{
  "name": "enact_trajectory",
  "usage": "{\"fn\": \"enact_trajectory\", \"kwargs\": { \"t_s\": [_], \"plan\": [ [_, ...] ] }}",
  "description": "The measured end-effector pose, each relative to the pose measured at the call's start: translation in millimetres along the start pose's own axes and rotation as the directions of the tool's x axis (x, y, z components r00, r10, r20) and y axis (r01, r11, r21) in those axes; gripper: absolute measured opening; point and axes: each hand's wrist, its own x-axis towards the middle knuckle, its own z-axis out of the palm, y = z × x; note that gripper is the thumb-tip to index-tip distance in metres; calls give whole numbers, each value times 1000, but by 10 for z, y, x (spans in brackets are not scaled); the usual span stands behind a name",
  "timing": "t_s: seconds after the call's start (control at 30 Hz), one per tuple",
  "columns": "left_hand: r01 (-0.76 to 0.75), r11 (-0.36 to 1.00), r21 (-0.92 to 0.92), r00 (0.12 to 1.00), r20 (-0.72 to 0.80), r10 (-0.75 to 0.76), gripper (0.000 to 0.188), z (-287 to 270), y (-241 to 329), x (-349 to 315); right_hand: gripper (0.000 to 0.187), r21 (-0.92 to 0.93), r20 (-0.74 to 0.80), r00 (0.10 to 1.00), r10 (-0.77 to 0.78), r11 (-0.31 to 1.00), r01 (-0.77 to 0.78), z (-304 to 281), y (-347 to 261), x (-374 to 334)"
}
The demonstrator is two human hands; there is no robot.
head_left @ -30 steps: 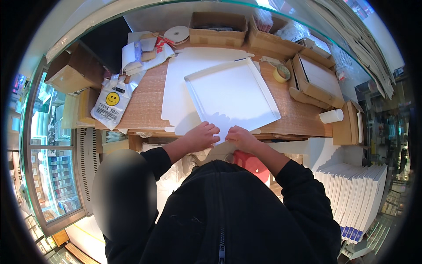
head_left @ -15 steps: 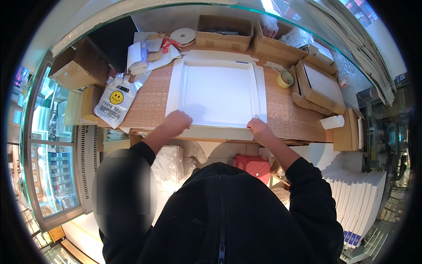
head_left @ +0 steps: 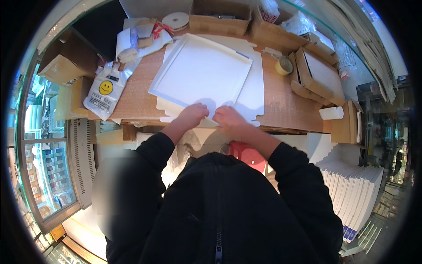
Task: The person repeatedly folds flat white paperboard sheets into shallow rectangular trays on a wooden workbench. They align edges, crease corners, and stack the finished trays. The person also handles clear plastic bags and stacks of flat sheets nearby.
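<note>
A shallow white cardboard tray (head_left: 202, 68) with low raised sides lies askew on a flat white cardboard sheet (head_left: 254, 94). The sheet has notched corners and rests on the wooden table. At the tray's near right corner my two hands are close together. My left hand (head_left: 191, 116) has its fingers curled and pinched at the near edge. Just beside it, my right hand (head_left: 231, 119) is closed at that same corner, its fingertips partly hidden.
To the left lie a white plastic bag (head_left: 107, 90) and a cardboard box (head_left: 68, 59). Open cardboard boxes (head_left: 220, 20) line the back. A tape roll (head_left: 284, 66), brown cartons (head_left: 317, 77) and a white cylinder (head_left: 331, 113) are on the right. The table's near edge runs below my hands.
The tray has turned clockwise and now sits askew on the sheet. My hands have come together from its two near corners. The whole view has shifted slightly.
</note>
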Motion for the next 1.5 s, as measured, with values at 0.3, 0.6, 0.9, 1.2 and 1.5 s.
{"fn": "enact_trajectory", "kwargs": {
  "t_s": [0.3,0.6,0.9,1.2,1.5],
  "plan": [
    [117,992,53,988,92,-121,8,-81,73,47,32,-161,406,909,-96,971,174,-302,188,230],
    [169,985,29,982,83,-171,8,-69,115,25,31,-48,179,972,-150,986,161,-384,209,-148],
    [109,989,102,845,-533,-38,26,197,575,-457,22,-197,38,997,-64,978,71,76,23,104],
    [942,-185,-280,-96,303,-948,27,2314,998,-3567,10,300,44,934,355,887,-352,241,303,113],
    [598,-511,-618,-415,307,-856,35,3207,382,-4332,20,470,-4,674,739,596,-651,-127,440,839]
  ]
}}
